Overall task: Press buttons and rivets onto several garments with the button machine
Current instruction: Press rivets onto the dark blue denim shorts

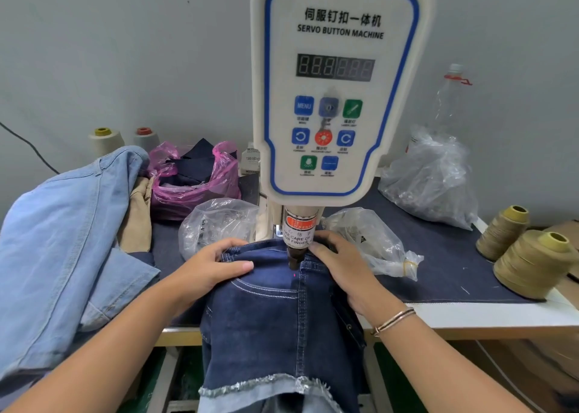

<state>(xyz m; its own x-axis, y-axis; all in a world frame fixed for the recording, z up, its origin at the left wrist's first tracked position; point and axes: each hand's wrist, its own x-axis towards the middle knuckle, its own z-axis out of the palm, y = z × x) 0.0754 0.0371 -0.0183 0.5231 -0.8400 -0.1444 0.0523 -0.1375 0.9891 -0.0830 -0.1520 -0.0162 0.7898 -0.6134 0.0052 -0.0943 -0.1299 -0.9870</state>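
Note:
A white servo button machine [338, 99] stands in the middle of the table, its dark press head [294, 257] just above the waistband of dark blue denim shorts [275, 315]. A red laser dot shows on the denim just below the head. My left hand [213, 268] grips the waistband to the left of the head, fingers over its top edge and thumb on the front. My right hand [341, 265] holds the waistband on the right, fingers curled close to the press head. The shorts hang off the table's front edge, frayed hem down.
A pile of light blue denim garments [62, 240] lies at the left. A pink bag of dark cloth [194, 174] and clear plastic bags [432, 177] of small parts sit behind and beside the machine. Thread cones [532, 262] stand at the right. A clear bottle [448, 99] stands at the back.

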